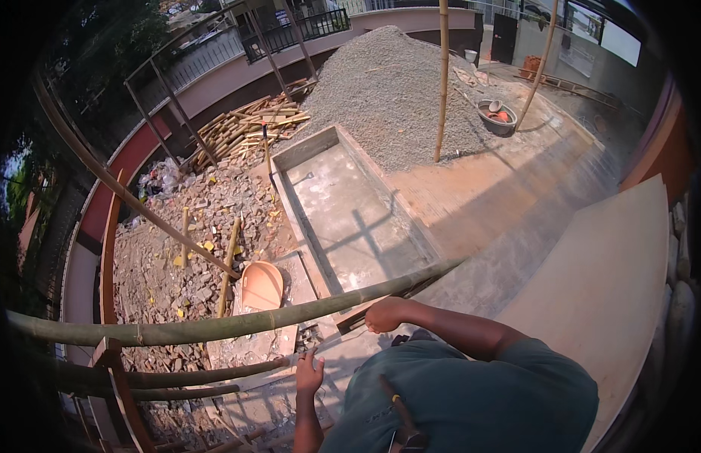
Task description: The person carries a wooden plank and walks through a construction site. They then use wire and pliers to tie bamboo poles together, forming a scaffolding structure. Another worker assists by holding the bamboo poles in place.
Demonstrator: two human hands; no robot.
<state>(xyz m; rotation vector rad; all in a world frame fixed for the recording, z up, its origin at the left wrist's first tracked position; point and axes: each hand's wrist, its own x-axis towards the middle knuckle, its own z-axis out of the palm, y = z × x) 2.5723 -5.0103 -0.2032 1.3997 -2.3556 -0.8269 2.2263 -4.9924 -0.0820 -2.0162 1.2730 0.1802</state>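
My right hand (386, 314) is closed in a fist just below the long green bamboo pole (237, 326); whatever it grips is hidden. Lower and to the left, my left hand (309, 374) has its thumb and fingers apart, beside the end of a shorter bamboo pole (214, 377). Nothing can be made out in that hand. A hammer-like tool (396, 402) with a wooden handle lies against my green shirt (479, 392). Past the long pole is a shallow rectangular concrete basin (358, 215), with shadows across its floor.
An orange scoop-shaped container (262, 285) rests on a slab by the rubble (169, 257). Beyond rise a gravel heap (388, 90) and stacked cut bamboo (248, 128). Upright bamboo poles (442, 83) stand ahead. A large board (592, 294) lies at right; a dark tub (497, 119) sits farther off.
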